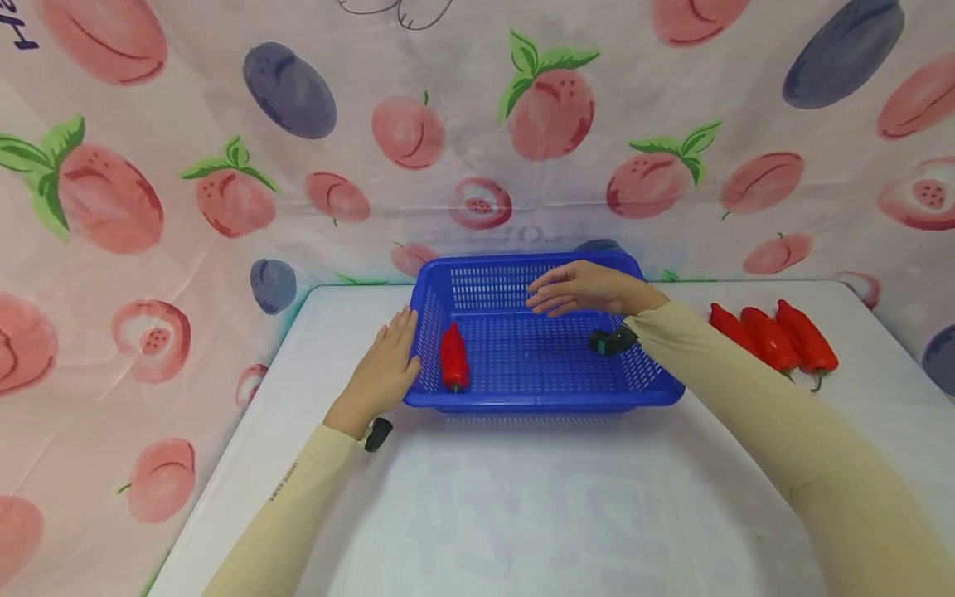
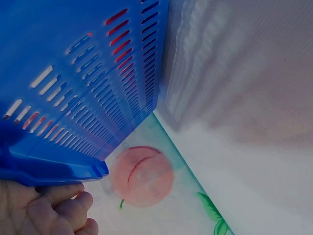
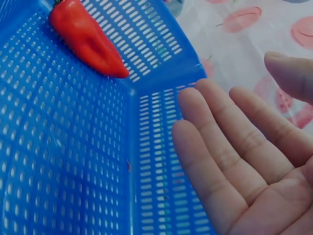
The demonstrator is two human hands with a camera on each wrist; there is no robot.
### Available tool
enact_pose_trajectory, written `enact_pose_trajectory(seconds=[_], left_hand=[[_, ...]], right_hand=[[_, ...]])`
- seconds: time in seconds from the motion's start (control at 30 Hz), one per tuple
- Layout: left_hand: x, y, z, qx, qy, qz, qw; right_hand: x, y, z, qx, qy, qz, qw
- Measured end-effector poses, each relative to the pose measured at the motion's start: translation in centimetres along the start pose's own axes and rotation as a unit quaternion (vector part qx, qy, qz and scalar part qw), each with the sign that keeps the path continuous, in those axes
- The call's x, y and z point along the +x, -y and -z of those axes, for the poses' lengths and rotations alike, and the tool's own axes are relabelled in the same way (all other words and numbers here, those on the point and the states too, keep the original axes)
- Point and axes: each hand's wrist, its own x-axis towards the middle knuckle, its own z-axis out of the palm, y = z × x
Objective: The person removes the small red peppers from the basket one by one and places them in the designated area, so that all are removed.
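A blue plastic basket [image 1: 545, 401] with slotted walls stands on the white table, near its back edge. Inside it, along the left wall, lies one red pepper [image 1: 453, 361], which the right wrist view also shows whole. My left hand [image 1: 384, 365] rests against the basket's left rim, fingers fairly straight along its outside; the left wrist view has those fingers [image 2: 63, 208] right at the rim. Over the right half of the basket hovers my right hand [image 1: 585, 288], its fingers [image 3: 244, 142] extended and apart, holding nothing.
Three more red peppers [image 1: 776, 338] lie side by side on the table to the right of the basket, partly behind my right sleeve [image 1: 716, 373]. A fruit-printed cloth [image 1: 477, 124] hangs behind the white table [image 1: 552, 497] and along its left side.
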Motion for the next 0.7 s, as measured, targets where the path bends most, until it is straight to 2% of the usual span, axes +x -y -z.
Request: enact_pose_trajectory(seconds=[0.47, 0.7], left_hand=[[0.0, 0.2, 0.0, -0.001, -0.005, -0.003, 1.0000], [0.0, 0.2, -0.1, -0.003, 0.001, 0.000, 1.0000]], right_hand=[[3.9, -0.8, -2.8, 0.044, 0.025, 0.004, 0.9987], [5.4, -1.3, -4.6, 0.065, 0.025, -0.013, 0.9975]])
